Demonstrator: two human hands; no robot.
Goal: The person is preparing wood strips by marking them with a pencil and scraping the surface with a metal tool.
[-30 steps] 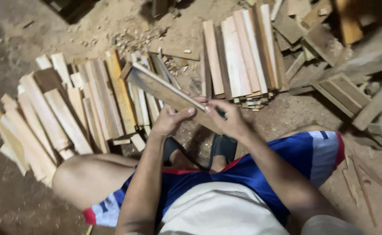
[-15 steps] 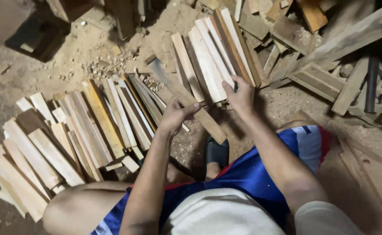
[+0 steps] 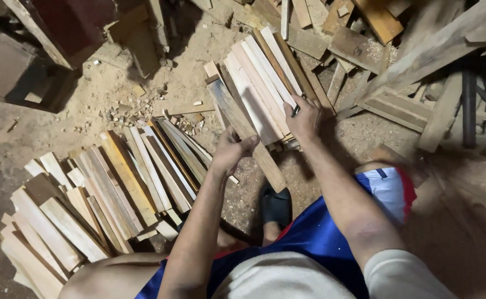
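I sit on a dusty floor among wooden slats. My left hand [image 3: 233,150] grips a long grey-brown wooden slat [image 3: 237,116] at its middle; the slat slants from upper left to lower right. My right hand [image 3: 303,117] rests on the near end of a stack of pale slats [image 3: 265,77] straight ahead, fingers curled over the slat ends with a small dark object between them. A second spread of slats [image 3: 115,182] lies fanned out to my left, beside my bare knee.
Rough planks and offcuts [image 3: 398,72] are heaped at the upper right. A dark red wooden box [image 3: 71,27] stands at the upper left. Sawdust and small chips [image 3: 126,105] cover the ground. A black sandal [image 3: 276,207] is below the held slat.
The slat in my left hand has swung forward and now points toward the far stack. My right hand has let go of it and reached onto the pale stack. The view has shifted forward.
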